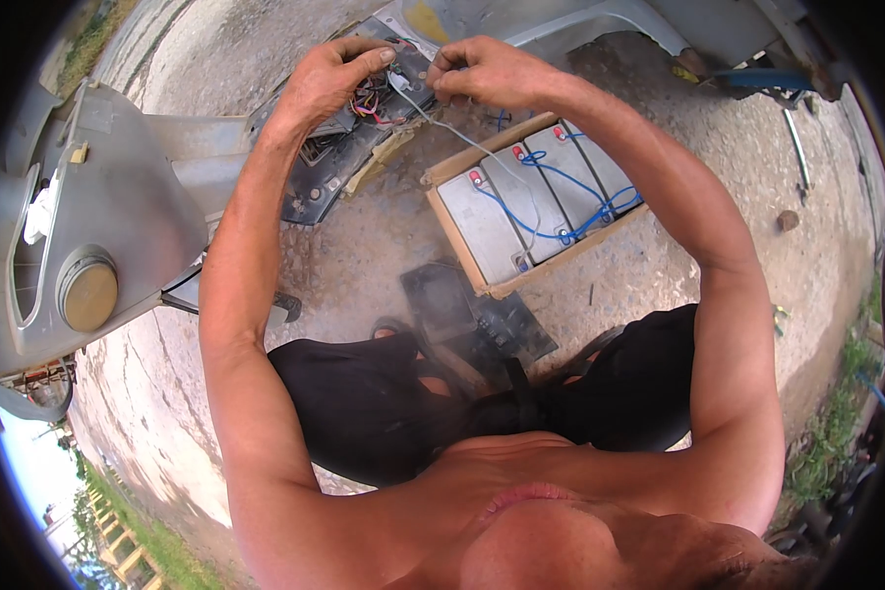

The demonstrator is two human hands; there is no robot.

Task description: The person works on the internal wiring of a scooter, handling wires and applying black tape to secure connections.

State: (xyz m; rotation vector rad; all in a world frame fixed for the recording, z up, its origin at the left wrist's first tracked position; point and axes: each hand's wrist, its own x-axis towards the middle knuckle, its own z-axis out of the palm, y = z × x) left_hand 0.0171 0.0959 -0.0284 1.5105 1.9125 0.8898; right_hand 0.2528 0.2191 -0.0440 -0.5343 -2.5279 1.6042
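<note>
At the far side, pinches narrowly with left hand and right hand, cannot tell on what, either side of a grey cable, probably light and bendy, best gripped at its white connector.

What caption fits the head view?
Bare fingers over a wired dark panel, beside grey batteries with blue wires in a cardboard box.

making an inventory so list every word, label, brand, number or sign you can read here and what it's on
None can be read.
Dark panel with wires: no legible text.
Grey battery tops: any small marks are too blurred.
Grey body panel and round cap: no legible text.
</note>
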